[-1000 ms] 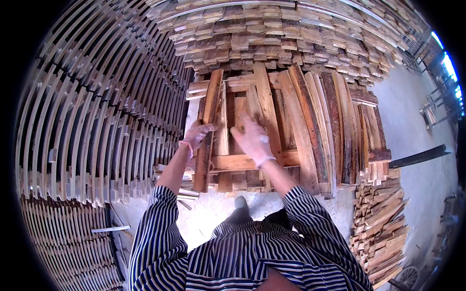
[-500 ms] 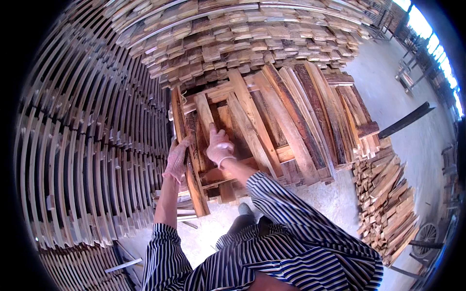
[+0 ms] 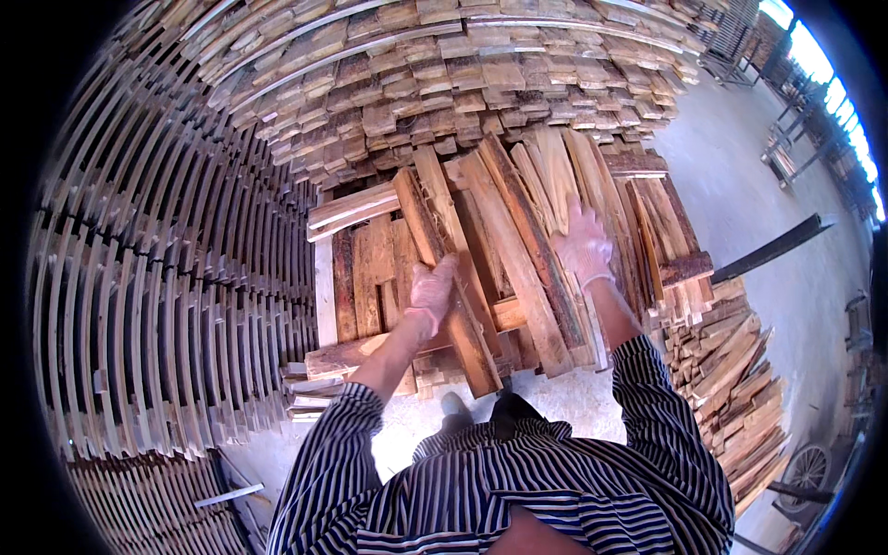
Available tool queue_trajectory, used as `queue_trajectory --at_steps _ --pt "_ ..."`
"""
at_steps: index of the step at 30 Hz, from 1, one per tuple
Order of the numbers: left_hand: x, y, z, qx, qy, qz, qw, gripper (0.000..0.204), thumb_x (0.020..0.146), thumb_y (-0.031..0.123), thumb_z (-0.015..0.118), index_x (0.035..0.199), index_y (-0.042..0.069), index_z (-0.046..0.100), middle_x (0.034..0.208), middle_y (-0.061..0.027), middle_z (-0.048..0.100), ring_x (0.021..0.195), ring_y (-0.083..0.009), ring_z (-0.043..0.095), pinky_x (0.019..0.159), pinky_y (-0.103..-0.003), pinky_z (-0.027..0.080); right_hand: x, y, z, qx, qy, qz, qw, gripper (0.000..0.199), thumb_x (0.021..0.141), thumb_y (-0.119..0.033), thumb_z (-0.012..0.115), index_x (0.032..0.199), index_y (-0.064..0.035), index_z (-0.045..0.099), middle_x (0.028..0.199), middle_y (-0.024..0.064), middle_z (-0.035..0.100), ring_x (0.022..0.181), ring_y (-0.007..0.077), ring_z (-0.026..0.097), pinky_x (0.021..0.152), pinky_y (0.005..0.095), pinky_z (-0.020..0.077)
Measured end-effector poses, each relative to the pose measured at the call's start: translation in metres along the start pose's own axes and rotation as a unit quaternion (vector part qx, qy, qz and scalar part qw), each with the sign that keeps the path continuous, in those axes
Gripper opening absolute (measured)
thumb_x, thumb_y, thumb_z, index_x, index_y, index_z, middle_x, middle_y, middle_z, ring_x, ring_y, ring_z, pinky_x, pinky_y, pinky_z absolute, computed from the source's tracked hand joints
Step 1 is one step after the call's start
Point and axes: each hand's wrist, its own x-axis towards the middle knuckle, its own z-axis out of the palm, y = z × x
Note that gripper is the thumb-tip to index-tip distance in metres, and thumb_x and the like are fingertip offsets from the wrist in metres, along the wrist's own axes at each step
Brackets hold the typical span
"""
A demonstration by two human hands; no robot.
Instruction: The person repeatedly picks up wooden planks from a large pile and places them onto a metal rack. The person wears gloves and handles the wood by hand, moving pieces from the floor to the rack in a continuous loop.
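Both my hands wear pale pinkish gloves. My left hand (image 3: 432, 291) is closed around a long, bark-edged wooden plank (image 3: 470, 342), which lies slanted over the left-middle part of a wood stack. Beside it on the right are another narrow plank (image 3: 430, 176) and a wider pale one (image 3: 499, 222). My right hand (image 3: 585, 250) rests with its fingers stretched out on a light plank (image 3: 555, 176) among several side by side. Part of that plank is hidden under the hand. Shorter boards (image 3: 375, 268) show in the stack's lower layer at the left.
A tall pile of sawn boards (image 3: 444, 83) rises behind the stack. Racked slats (image 3: 166, 277) fill the left side. At the right, a heap of split wood (image 3: 731, 379) lies on the floor, near a dark beam (image 3: 777, 248) and a spoked wheel (image 3: 807, 474).
My left hand has moved right, with the bark-edged plank shifted from the stack's left edge toward the middle. My right hand has gone from the left part to the planks at right.
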Motion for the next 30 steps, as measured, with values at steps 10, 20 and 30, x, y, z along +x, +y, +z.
queue_trajectory --at_steps 10,20,30 --pt "-0.021 0.068 -0.024 -0.004 0.0 0.013 1.0 0.058 0.085 0.018 0.083 0.132 0.0 0.055 0.111 -0.0109 0.069 0.098 -0.0236 0.066 0.089 -0.038 0.055 0.024 0.056 0.028 0.033 0.03 -0.028 0.999 0.078 0.086 -0.037 0.071 0.156 -0.0203 0.04 0.14 0.0223 0.054 0.13 0.04 0.055 0.102 0.0535 0.0514" --pt "0.07 0.041 -0.149 0.25 0.051 0.051 0.966 0.038 0.096 0.014 0.074 0.128 0.001 0.057 0.11 -0.013 0.072 0.11 -0.0223 0.066 0.1 -0.034 0.05 -0.016 -0.072 0.047 0.154 0.082 -0.127 0.976 0.073 0.086 -0.036 0.072 0.152 -0.0218 0.045 0.15 0.0212 0.049 0.133 0.0419 0.053 0.102 0.0541 0.0519" --pt "0.046 0.053 -0.24 0.06 0.025 0.031 0.997 0.038 0.087 0.011 0.081 0.116 0.001 0.059 0.105 -0.0101 0.072 0.092 -0.0187 0.067 0.08 -0.031 0.053 -0.06 -0.219 0.115 0.251 -0.054 -0.178 0.95 0.078 0.092 -0.038 0.069 0.16 -0.0193 0.036 0.15 0.0327 0.046 0.135 0.0452 0.052 0.111 0.0488 0.0485"
